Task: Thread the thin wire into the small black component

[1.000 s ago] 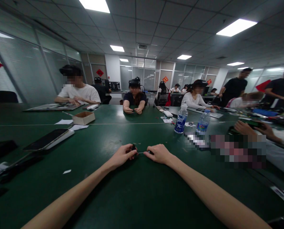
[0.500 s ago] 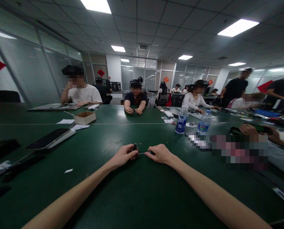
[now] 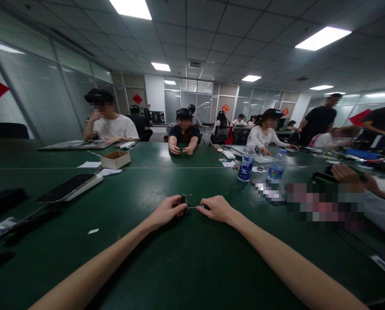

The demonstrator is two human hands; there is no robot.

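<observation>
Over the green table [image 3: 166,267], my left hand [image 3: 167,212] pinches a small black part [image 3: 183,199] between thumb and fingers. Its exact kind is too small to make out. Opposite it, my right hand [image 3: 218,208] is closed around the dark handle of what looks like a small screwdriver [image 3: 192,208]. The thin metal shaft bridges the short gap between my hands and points left at the black part. Whether its tip touches the part cannot be seen clearly. Both hands are low, at or near the tabletop.
Ahead right stand two water bottles [image 3: 245,165] [image 3: 276,165]. An open cardboard box [image 3: 115,159] and a tablet-like device [image 3: 68,188] lie left, with a white scrap [image 3: 93,231] nearer. A neighbour's hands [image 3: 347,175] are at the right; a person [image 3: 183,133] sits opposite.
My hands and the things in them look the same. At the right, the neighbour's hands and the dark object by them shifted slightly. The white-sleeved person across moved a hand a little left.
</observation>
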